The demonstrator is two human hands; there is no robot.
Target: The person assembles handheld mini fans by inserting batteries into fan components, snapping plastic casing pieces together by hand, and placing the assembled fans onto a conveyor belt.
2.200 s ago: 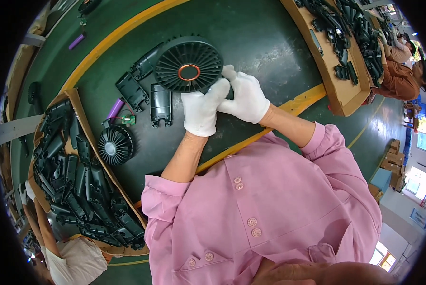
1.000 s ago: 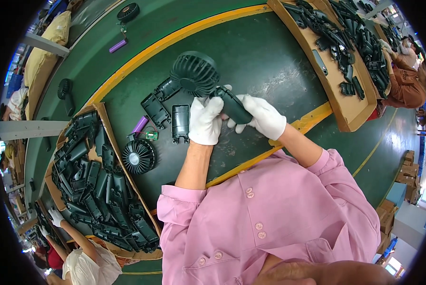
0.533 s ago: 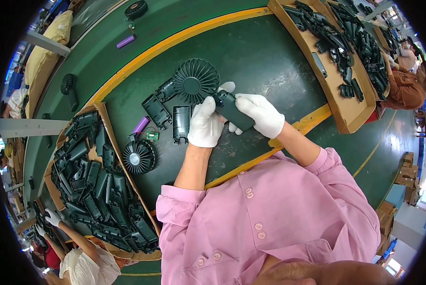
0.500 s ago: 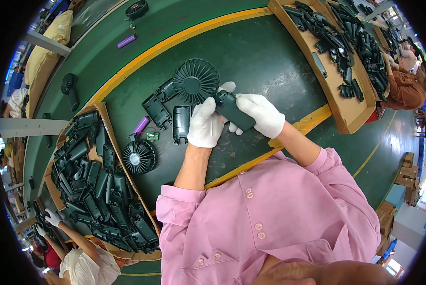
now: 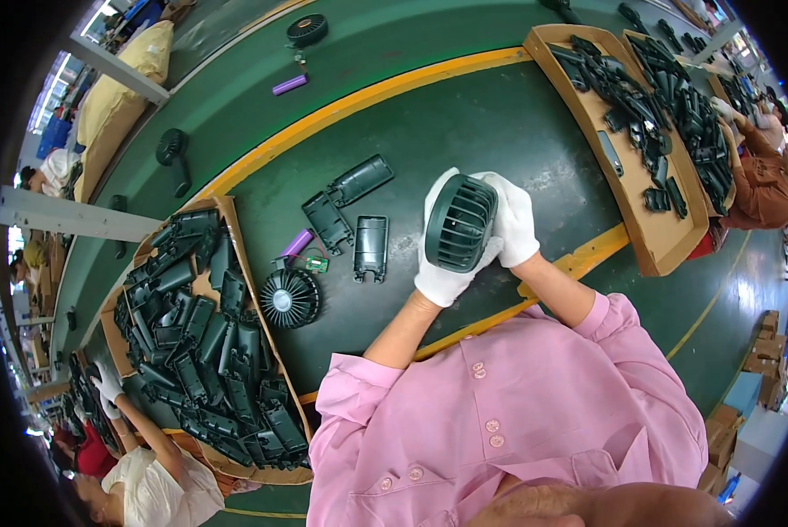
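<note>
Both my hands wear white gloves and are closed around a dark green handheld fan [image 5: 462, 224], its round slatted head turned on edge toward me. My left hand [image 5: 445, 283] wraps its near left side, while my right hand [image 5: 516, 217] grips from the right; the fan's handle is hidden behind head and gloves. Left of them on the green bench lie three open casing halves: one upright [image 5: 371, 249], one slanted [image 5: 361, 180] and one touching it [image 5: 327, 221]. Beside these rest a purple battery [image 5: 297, 243], a small green circuit board [image 5: 316, 263] and a loose fan head [image 5: 290, 298].
A cardboard box [image 5: 269, 344] heaped with dark casings stands at the left. On the right is a cardboard tray [image 5: 656, 241] of smaller dark parts. Beyond the yellow edge [image 5: 324, 104], a fan [image 5: 173, 149] and another purple battery [image 5: 289, 85] lie on a green surface. Co-workers sit both sides.
The fan has been lifted from the bench and turned, so its head now faces me between my hands instead of lying to their left. My view has shifted slightly left.
</note>
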